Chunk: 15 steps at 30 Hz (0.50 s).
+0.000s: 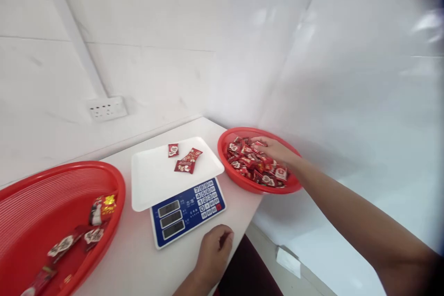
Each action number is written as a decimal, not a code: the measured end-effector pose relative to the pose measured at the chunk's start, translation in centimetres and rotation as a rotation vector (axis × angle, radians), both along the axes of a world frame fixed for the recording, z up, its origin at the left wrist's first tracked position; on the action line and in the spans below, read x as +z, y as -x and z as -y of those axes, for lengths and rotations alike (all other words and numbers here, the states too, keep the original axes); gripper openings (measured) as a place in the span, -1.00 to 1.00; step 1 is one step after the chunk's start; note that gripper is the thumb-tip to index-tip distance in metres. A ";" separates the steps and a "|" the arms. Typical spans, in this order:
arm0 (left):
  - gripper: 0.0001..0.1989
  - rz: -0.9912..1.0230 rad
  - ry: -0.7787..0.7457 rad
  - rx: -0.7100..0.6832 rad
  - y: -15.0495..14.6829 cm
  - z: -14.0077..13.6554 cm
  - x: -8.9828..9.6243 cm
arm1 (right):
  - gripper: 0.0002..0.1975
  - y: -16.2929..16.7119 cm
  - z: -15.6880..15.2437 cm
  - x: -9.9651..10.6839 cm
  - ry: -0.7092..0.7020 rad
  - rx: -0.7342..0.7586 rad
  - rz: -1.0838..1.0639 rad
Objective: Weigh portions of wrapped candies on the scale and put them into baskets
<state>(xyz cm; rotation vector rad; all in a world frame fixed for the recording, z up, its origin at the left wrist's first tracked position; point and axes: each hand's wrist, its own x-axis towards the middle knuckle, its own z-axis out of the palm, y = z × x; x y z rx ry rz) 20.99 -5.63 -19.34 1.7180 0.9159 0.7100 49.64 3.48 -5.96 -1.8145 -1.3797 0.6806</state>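
Observation:
My right hand (272,149) reaches into the red basket (239,181) on the right, which holds a heap of red-wrapped candies (249,162). Its thumb and fingers close around one wrapped candy (260,144) near the top of the heap. Loosely curled, my left hand (215,252) is at the near edge of the table, in front of the scale, and nothing shows in it. On the white weighing tray (152,175) lie a small dark red packet (173,150), a longer red packet (193,154) and another red packet (184,166), the last two touching.
The scale's blue panel (189,212) carries keys and three dark displays. A larger red basket (116,180) at the left holds several wrapped candies (93,236) near its right side. White walls meet behind the table (138,259); a socket (108,108) is on the back wall.

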 end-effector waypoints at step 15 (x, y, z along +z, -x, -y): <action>-0.76 -0.017 0.067 -0.060 0.0 -0.3 0.1 | -0.64 -5.9 2.3 -1.9 0.248 0.094 0.239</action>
